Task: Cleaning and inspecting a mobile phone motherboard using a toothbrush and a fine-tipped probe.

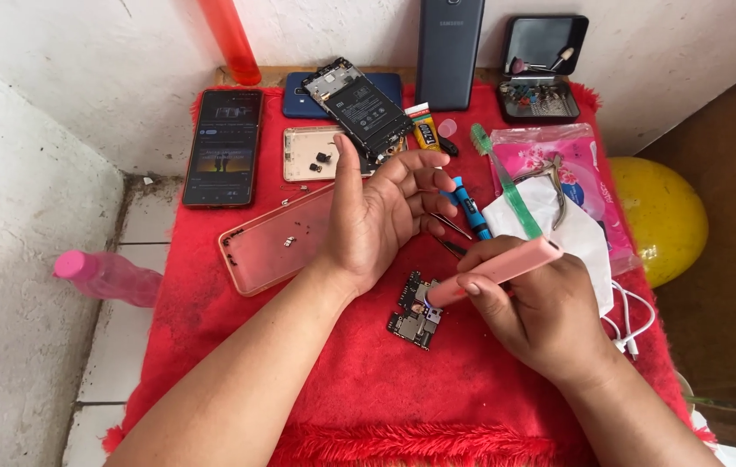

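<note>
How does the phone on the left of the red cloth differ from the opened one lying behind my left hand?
The black phone is whole, its screen lit and facing up; the opened phone has its back off, showing bare inner parts. The black phone lies straight on the red cloth; the opened phone lies slanted, resting across other things. Neither is touched by the hands. Both are flat, dark rectangles.

We are looking at a makeshift home phone-repair corner: dismantled phones [359, 108], a circuit board [414, 313] and tweezers [453, 227] are lying on a red towel-covered surface [368, 380] against whitewashed walls [125, 60].
</note>
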